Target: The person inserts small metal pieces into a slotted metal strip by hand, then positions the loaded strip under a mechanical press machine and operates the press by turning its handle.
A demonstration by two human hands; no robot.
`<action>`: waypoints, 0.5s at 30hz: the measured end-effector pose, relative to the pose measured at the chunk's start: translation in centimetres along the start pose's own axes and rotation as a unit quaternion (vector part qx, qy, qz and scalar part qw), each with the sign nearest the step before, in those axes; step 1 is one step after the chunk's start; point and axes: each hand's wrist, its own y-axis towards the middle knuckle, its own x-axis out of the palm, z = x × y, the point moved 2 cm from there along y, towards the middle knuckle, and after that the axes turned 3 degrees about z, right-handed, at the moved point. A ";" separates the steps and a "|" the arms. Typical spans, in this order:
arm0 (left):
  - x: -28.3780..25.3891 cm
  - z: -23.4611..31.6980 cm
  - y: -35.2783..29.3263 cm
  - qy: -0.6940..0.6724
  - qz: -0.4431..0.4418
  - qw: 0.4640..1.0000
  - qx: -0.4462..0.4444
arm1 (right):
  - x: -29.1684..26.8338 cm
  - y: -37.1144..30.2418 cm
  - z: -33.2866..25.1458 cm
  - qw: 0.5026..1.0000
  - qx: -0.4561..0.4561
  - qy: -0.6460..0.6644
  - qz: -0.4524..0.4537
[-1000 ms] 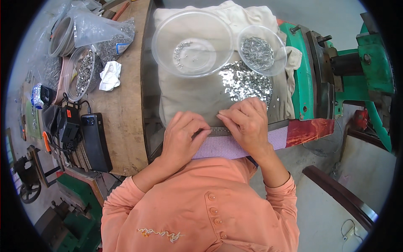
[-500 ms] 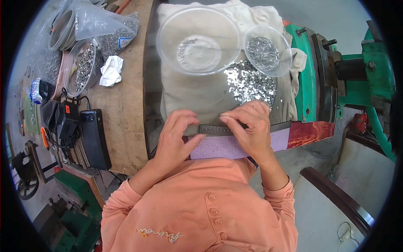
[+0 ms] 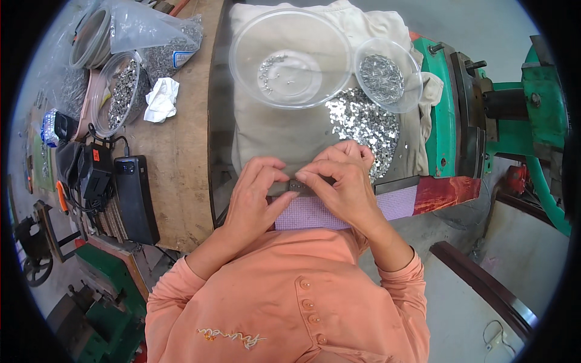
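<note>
Cloth with a dark strip at its near edge.
Left hand: thumb and fingers parted at the strip's left end. Right hand: fingertips close together above it; whether they hold anything cannot be told. Metal bits lie far right.

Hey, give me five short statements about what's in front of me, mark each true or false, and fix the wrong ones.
1. The large clear plastic bowl stands left of the small clear bowl. True.
2. The crumpled white tissue lies in the large bowl. False: it lies on the wooden tabletop.
3. The right hand is nearer the pile of silvery metal pieces than the left hand is. True.
4. The left thumb and forefinger are pressed together. False: a gap shows between their tips.
5. A cable is plugged into the black power bank. True.
</note>
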 end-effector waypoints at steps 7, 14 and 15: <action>0.3 0.7 0.2 -0.008 0.021 0.999 0.023 | -0.8 0.4 0.3 0.999 0.014 0.002 0.036; 1.0 1.9 1.2 0.040 0.020 0.998 0.053 | -0.9 0.0 0.6 0.996 -0.002 -0.055 0.068; 1.1 1.8 1.2 0.040 0.018 0.998 0.053 | -0.8 -0.1 0.7 0.995 -0.013 -0.069 0.071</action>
